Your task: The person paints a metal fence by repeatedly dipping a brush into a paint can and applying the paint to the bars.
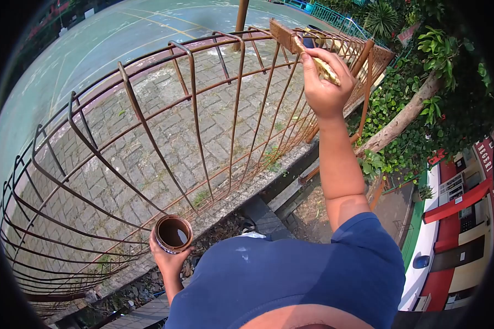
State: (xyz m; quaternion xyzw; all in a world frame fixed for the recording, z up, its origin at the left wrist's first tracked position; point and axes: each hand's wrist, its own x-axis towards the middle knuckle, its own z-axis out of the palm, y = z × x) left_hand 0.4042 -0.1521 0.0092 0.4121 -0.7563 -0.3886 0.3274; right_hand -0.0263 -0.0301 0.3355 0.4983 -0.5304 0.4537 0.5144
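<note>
In my right hand (328,90), raised at the top of the fence, is a wide paintbrush (285,38), its bristles coated in brown. My fingers wrap its pale handle, and the brush head overlaps the upper rail. Down by the fence's lower bars, my left hand (169,262) grips a small paint can (157,225) from the side. The can stands open at the top, with glossy brown paint inside. The wire fence (194,82) has bars bent over at the top; some look dark brown, while those towards the right are rustier.
Beyond the fence lie grey paving (214,120) and a green sports court (110,38). A low concrete kerb (236,197) runs along the fence's foot. To the right are a leaning tree trunk (403,118), shrubs and a red-and-white building (450,236).
</note>
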